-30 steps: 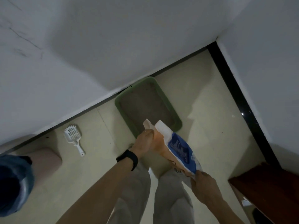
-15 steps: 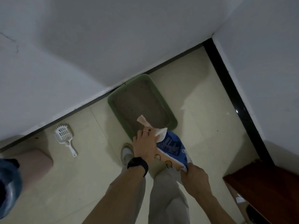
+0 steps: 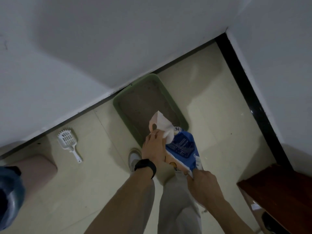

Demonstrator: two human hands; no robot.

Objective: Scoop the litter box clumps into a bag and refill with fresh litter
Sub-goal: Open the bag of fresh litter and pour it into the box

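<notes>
A green litter box [image 3: 170, 102] with grey litter lies on the floor against the wall. Over its near end I hold a blue, white and orange litter bag [image 3: 181, 147], tipped with its open white mouth toward the box. My left hand [image 3: 154, 146], a black band on its wrist, grips the bag near the mouth. My right hand [image 3: 203, 184] pinches the bag's bottom corner, lower and nearer to me. A white slotted scoop [image 3: 69, 141] lies on the floor to the left, away from both hands.
A pink bin [image 3: 35, 171] with a blue bag [image 3: 8, 196] stands at the far left. Dark wooden furniture [image 3: 276, 191] fills the lower right corner. White walls meet at a black baseboard [image 3: 249, 102]. My legs and a shoe [image 3: 134, 158] are below the bag.
The bag has tipped further, its mouth now lower over the box's near end. My left hand shifted its grip nearer the mouth. My right hand raised the bottom corner slightly.
</notes>
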